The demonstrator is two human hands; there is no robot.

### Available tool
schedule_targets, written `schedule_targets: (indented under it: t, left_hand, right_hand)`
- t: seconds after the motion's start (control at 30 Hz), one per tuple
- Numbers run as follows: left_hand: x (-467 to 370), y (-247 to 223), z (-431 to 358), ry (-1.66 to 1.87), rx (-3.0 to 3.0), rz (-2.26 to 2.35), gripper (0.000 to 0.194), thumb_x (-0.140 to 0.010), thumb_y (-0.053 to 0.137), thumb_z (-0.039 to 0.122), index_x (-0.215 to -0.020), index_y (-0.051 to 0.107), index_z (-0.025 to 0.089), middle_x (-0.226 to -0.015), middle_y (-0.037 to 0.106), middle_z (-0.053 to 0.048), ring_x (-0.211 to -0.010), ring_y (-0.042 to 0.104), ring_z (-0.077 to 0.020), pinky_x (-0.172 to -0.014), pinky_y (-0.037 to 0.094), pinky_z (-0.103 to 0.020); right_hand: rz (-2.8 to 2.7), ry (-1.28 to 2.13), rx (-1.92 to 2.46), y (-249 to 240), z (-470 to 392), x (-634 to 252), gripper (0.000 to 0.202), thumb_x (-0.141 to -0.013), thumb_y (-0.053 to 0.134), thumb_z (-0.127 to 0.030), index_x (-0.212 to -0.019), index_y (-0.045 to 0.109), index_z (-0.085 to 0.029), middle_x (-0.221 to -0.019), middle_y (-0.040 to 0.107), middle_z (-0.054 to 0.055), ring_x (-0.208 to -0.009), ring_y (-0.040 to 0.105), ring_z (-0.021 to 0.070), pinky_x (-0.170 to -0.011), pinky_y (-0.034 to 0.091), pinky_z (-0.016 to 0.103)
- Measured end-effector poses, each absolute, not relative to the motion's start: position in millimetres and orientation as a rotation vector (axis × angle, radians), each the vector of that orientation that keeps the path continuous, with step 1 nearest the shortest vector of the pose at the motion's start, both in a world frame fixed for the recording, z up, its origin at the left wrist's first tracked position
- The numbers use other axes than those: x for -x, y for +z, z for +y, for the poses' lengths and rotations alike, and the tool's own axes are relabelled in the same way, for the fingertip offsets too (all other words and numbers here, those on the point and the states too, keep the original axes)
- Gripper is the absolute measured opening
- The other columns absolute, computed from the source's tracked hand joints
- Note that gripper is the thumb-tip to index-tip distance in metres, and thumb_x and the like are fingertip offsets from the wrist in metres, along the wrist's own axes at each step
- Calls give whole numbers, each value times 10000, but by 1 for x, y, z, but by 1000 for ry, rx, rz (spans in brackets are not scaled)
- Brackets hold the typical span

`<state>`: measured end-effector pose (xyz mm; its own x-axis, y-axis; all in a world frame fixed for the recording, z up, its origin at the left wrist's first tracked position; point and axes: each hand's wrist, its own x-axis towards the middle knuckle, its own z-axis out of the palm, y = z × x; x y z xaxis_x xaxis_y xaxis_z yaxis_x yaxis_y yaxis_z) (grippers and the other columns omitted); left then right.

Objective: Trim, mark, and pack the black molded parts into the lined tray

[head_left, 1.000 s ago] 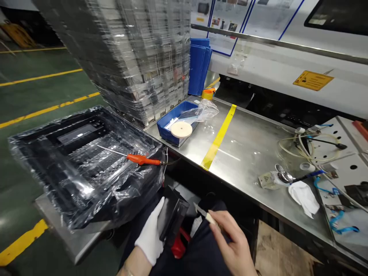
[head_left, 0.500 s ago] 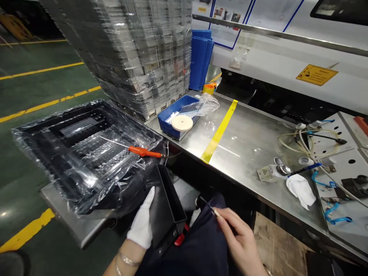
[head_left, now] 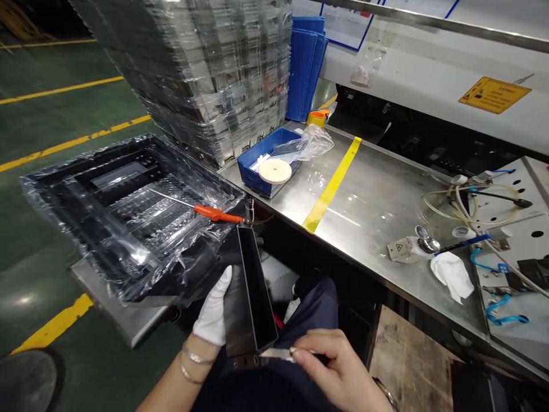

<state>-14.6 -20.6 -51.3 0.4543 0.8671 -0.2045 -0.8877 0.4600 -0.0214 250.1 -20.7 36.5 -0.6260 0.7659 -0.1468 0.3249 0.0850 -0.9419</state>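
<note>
In its white glove, my left hand (head_left: 213, 317) grips a long black open-topped metal box (head_left: 237, 312) from its left side, tilted over my lap. My bare right hand (head_left: 332, 363) is closed around a small knife (head_left: 277, 353) with a pointed, shiny blade. The blade tip lies at the near lower corner of the box, beside a flange with small round holes; whether it touches the metal I cannot tell. Most of the knife's handle is hidden by my fingers.
Left of the box, a plastic-wrapped black tray (head_left: 124, 212) carries an orange-handled air gun (head_left: 214, 213). On the steel bench (head_left: 364, 200) are a blue bin (head_left: 253, 177), a cream disc (head_left: 275, 170) and a white cloth (head_left: 452, 274). Wrapped stacked parts (head_left: 214, 74) rise behind.
My right hand has brought the knife left and down to the near end of the box, and its blade now points left. The box has turned slightly in my left hand.
</note>
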Motion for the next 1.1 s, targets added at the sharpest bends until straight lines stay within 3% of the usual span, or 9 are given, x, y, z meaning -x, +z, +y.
schedule_targets:
  t: [0.17, 0.27, 0.4, 0.53, 0.6, 0.77, 0.87, 0.97, 1.1]
  left_hand:
    - [10, -43, -17, 1056, 177, 372, 319, -979, 560, 357, -1051, 771, 129, -1060, 773, -98, -1017, 732, -236, -1025, 531, -351]
    - [6, -37, -17, 1059, 233, 553, 274, -953, 607, 333, -1038, 759, 121, -1043, 778, -103, -996, 738, -246, -1012, 544, -390]
    - [8, -35, -18, 1063, 322, 619, 274, -873, 719, 338, -1008, 764, 104, -1003, 783, -124, -957, 743, -276, -960, 572, -426]
    - [14, -37, -21, 1149, 312, 703, 205, -781, 810, 268, -905, 788, 107, -894, 792, -108, -823, 755, -251, -840, 613, -360]
    - [10, -39, -24, 1155, 241, 708, 217, -751, 836, 275, -894, 796, 117, -877, 792, -97, -805, 754, -234, -896, 591, -339]
    - [-14, -42, -33, 1169, 94, 612, 401, -814, 768, 450, -1103, 766, 173, -1004, 785, -72, -947, 729, -201, -1027, 485, -275]
    - [-24, -33, -36, 1107, 59, 583, 402, -775, 797, 464, -1051, 780, 171, -984, 785, -59, -893, 723, -172, -928, 507, -216]
    - [-26, -14, -33, 1030, 18, 593, 426, -755, 803, 489, -1004, 784, 143, -944, 780, -82, -836, 712, -184, -822, 534, -239]
    - [-21, 5, -27, 847, 116, 550, 437, -853, 700, 516, -875, 780, 88, -793, 743, -93, -727, 683, -173, -713, 527, -238]
  right_hand:
    - [-1993, 1566, 1072, 38, -16, -244, 298, -981, 593, -395, -819, 755, -205, -712, 708, 20, -650, 624, 134, -623, 425, 241]
    - [-1936, 1508, 1058, 39, -8, -239, 278, -997, 571, -354, -854, 754, -202, -784, 742, 30, -712, 651, 134, -672, 446, 226]
    - [-2064, 1616, 977, 44, -4, -244, 292, -990, 585, -372, -830, 752, -195, -713, 699, 19, -646, 607, 123, -619, 412, 231]
    - [-2056, 1679, 1038, 42, -3, -255, 318, -974, 599, -419, -800, 745, -195, -692, 688, 13, -640, 608, 129, -615, 410, 236]
    - [-1909, 1577, 1146, 37, 4, -250, 352, -971, 589, -432, -754, 715, -185, -657, 656, 7, -619, 587, 129, -598, 413, 235]
    - [-1600, 1208, 1173, 22, 29, -211, 233, -902, 675, -393, -810, 671, -179, -720, 606, -4, -635, 541, 128, -594, 431, 238]
    - [-1602, 1148, 1096, 19, 36, -191, 241, -904, 663, -388, -775, 617, -189, -711, 561, -16, -622, 507, 124, -581, 423, 243]
    - [-1608, 1073, 1033, 23, 34, -182, 282, -930, 632, -344, -704, 543, -200, -691, 507, -24, -624, 477, 121, -590, 400, 249]
    - [-1714, 1102, 972, 36, 24, -184, 256, -925, 650, -273, -705, 538, -203, -690, 517, -26, -627, 487, 117, -583, 391, 238]
